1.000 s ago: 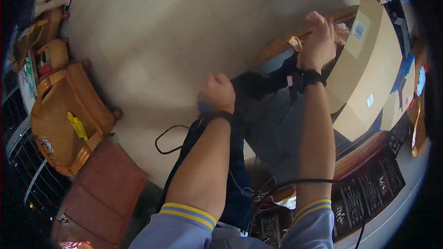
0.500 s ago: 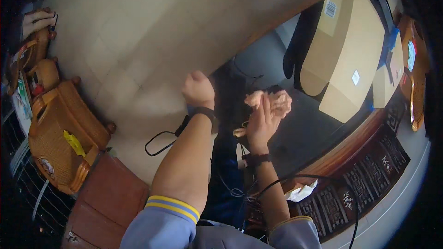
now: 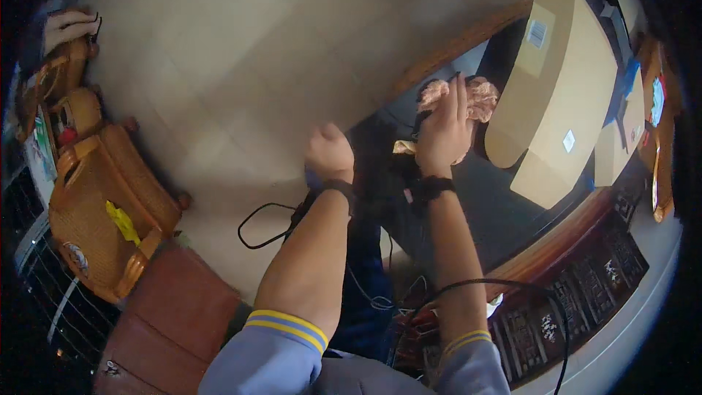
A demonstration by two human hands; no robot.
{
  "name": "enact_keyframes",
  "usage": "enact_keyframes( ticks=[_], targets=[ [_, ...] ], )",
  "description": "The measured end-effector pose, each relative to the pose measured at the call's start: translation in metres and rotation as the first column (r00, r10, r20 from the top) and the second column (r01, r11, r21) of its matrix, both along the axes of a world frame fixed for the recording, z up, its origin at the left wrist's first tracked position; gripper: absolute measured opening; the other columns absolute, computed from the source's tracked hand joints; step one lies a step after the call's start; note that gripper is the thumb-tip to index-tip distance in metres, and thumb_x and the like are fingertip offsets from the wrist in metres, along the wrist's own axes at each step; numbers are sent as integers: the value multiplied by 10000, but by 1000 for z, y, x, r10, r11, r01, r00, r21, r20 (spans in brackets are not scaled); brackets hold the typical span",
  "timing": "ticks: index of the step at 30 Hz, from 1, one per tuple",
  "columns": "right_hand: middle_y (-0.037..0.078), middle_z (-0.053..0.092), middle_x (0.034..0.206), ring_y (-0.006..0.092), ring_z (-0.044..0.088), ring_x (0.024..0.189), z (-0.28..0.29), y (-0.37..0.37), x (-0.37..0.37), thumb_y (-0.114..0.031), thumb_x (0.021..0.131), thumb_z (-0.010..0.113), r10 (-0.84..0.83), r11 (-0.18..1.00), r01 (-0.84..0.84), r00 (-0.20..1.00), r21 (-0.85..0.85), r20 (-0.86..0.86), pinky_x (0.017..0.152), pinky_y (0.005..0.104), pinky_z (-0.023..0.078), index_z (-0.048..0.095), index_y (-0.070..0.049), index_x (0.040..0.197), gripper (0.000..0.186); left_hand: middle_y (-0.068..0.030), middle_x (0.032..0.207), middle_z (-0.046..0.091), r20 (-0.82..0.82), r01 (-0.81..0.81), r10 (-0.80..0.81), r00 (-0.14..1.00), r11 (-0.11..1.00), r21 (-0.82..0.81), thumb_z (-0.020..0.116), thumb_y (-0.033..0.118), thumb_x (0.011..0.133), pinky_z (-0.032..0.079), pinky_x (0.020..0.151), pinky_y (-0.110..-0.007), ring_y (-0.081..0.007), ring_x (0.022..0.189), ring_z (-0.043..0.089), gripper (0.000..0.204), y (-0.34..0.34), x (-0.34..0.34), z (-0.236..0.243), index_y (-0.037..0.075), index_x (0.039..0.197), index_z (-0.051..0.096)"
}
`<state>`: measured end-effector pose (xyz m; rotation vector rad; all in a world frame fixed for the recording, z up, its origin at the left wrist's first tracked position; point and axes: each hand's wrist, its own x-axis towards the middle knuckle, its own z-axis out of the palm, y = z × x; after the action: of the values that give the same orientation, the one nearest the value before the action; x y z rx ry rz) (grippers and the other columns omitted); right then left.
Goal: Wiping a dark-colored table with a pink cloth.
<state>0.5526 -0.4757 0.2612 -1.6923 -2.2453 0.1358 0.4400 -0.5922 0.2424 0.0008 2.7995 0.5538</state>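
Observation:
My right hand (image 3: 446,128) lies over a bunched pink cloth (image 3: 481,99), fingers extended together and pressing it onto a dark, wood-edged table (image 3: 482,219). Some pale fabric pokes out left of that hand. My left hand (image 3: 329,150) is curled closed lower and to the left, near the table's side; whatever its fingers may hold is hidden. Black cables (image 3: 259,243) loop around both forearms and over my dark-clad leg.
A folded cardboard box (image 3: 556,95) stands along the table's right. Rattan chairs (image 3: 110,205) line the left, one with a yellow item (image 3: 122,223), beside a brown leather piece (image 3: 164,322). Part of another person, apparently a hand (image 3: 69,29), shows at upper left.
My right hand moved down and left with the cloth, then went back up and right. My left hand shifted slightly left, then back right, staying curled. The view swayed too.

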Motion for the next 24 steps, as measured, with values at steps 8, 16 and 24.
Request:
enact_keyframes(
  ticks=[8,16,24],
  targets=[
    [29,538,1371,252,570,1162,-1,-4,3,-93,872,552,50,998,-54,988,-25,-147,916,372,471,575,-134,1258,388,-271,794,643,14,-51,50,999,995,85,495,283,874,498,665,-511,-441,757,638,315,-6,4,-6,22,812,661],
    [-39,516,1396,228,600,1116,-1,-8,-4,-171,949,470,-72,995,78,994,-61,83,829,363,481,585,-125,1261,335,-205,680,643,-59,-38,39,997,999,14,522,268,833,503,648,-514,-420,659,634,278,-7,9,-10,41,735,648],
    [53,507,1399,289,589,1136,3,2,6,-122,901,508,-22,997,25,998,-68,52,830,385,517,507,-119,1328,427,-250,710,628,23,-43,44,999,997,-58,503,286,850,483,645,-528,-445,687,614,336,0,16,-1,2,740,646]
  ],
)
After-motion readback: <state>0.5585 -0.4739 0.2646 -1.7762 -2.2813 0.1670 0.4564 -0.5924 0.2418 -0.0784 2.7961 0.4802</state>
